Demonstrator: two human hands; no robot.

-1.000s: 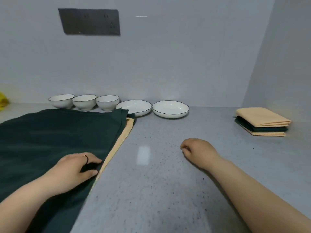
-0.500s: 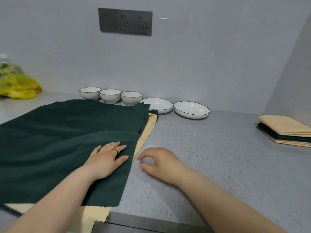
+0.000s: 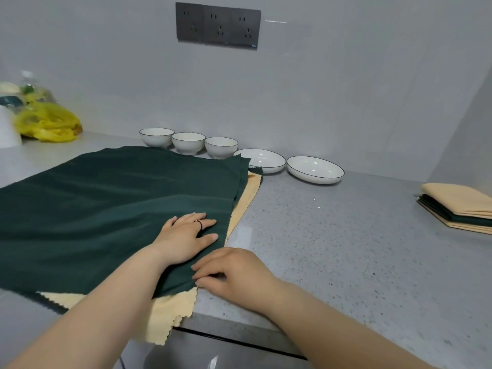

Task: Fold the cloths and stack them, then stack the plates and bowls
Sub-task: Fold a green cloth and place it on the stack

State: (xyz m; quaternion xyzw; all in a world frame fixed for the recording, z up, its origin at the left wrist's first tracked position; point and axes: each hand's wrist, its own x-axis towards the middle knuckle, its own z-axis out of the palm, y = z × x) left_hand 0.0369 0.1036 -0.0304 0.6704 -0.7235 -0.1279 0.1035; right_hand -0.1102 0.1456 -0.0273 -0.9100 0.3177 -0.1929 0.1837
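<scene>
A dark green cloth [image 3: 106, 209] lies spread flat on the grey counter, over a beige cloth [image 3: 165, 323] whose scalloped edge hangs off the front. My left hand [image 3: 189, 235] rests flat on the green cloth near its right edge, fingers straight. My right hand [image 3: 231, 272] has its fingertips curled at the green cloth's near right corner, pinching its edge. Three small white bowls [image 3: 188, 143] and two shallow white plates [image 3: 315, 169] stand in a row along the back wall. A folded stack of beige and green cloths [image 3: 460, 206] sits at the far right.
A yellow plastic bag [image 3: 48, 123] with a bottle stands at the back left. A socket panel [image 3: 217, 25] is on the wall. Bare grey counter [image 3: 346, 249] stretches between the spread cloths and the folded stack. The counter's front edge runs just below my right wrist.
My right hand has moved left to the green cloth's near right corner and closed its fingertips on the edge. The left hand stays flat on the cloth. The view has shifted left.
</scene>
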